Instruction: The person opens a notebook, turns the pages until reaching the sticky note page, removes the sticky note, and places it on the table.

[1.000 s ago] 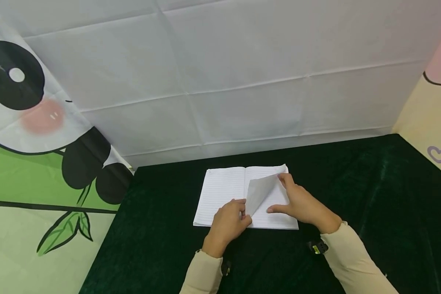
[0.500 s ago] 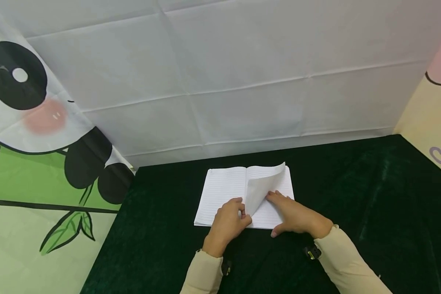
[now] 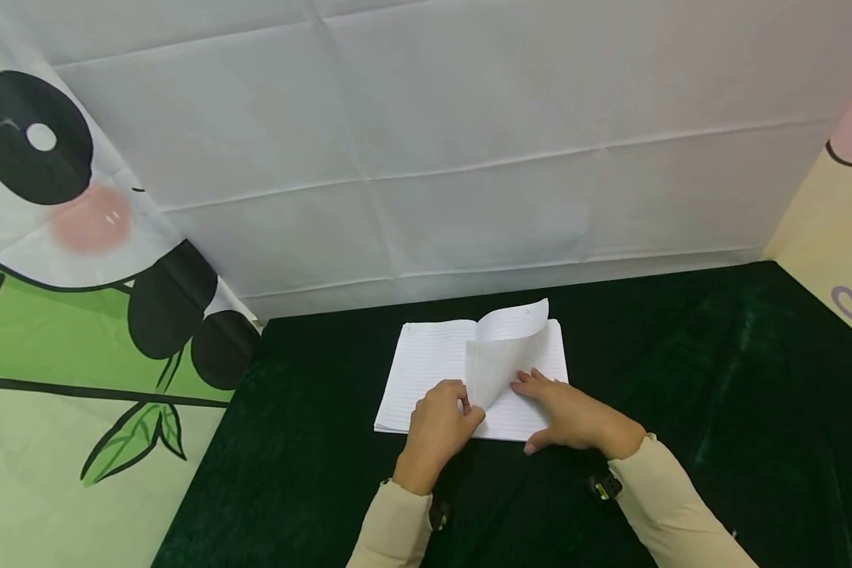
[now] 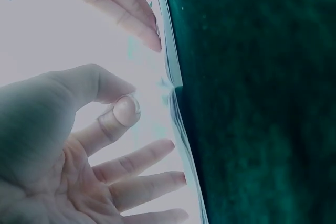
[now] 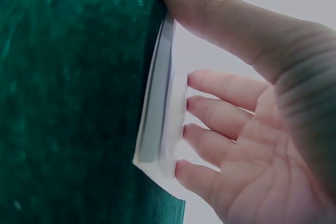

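An open lined notebook lies on the dark green cloth, one page lifted and curling over from the right half. Near the bottom of the spine my left hand pinches that page's lower corner between thumb and index finger. The left wrist view has the left hand with its other fingers spread over the paper. Spread on the right-hand page, my right hand has its thumb at the notebook's lower edge. In the right wrist view the right hand's fingers rest extended on the page.
Dark green cloth covers the table around the notebook. Behind it hangs a creased white sheet. A cartoon-printed panel stands at the left, and a yellow panel at the right.
My right hand has let go of the page's upper corner and come down onto the right-hand page. The lifted page has risen and curled further left. The left hand stays near the spine.
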{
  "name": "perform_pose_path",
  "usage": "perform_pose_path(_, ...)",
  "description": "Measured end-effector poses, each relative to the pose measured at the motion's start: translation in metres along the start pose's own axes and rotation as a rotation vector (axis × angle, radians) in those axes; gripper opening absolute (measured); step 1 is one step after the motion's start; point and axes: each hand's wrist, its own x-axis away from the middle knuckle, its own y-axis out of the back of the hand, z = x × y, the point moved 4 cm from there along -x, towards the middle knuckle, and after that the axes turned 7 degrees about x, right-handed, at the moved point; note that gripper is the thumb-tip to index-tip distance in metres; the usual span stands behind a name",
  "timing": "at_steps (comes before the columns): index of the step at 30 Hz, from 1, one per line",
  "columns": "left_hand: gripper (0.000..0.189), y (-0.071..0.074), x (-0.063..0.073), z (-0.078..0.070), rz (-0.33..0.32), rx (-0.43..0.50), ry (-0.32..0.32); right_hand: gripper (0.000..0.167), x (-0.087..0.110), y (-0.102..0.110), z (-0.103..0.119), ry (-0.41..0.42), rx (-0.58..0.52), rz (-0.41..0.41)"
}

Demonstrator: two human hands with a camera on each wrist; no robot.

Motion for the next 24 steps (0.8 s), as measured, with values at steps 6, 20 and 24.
perform_pose_path(6, 0.021, 0.009, 0.001, 0.008, -0.045, 0.043, 0.041, 0.085, 0.004, -0.002, 0.005, -0.026, 0.006, 0.012)
perform_pose_path(20, 0.036, 0.046, 0.002, 0.042, -0.133, 0.033, 0.241, 0.086, 0.01, -0.005, 0.01, -0.024, 0.005, 0.025)
perform_pose_path(24, 0.048, 0.056, 0.004, 0.049, -0.156, 0.025, 0.258, 0.089, 0.012, -0.006, 0.012, -0.011, 0.007, 0.018)
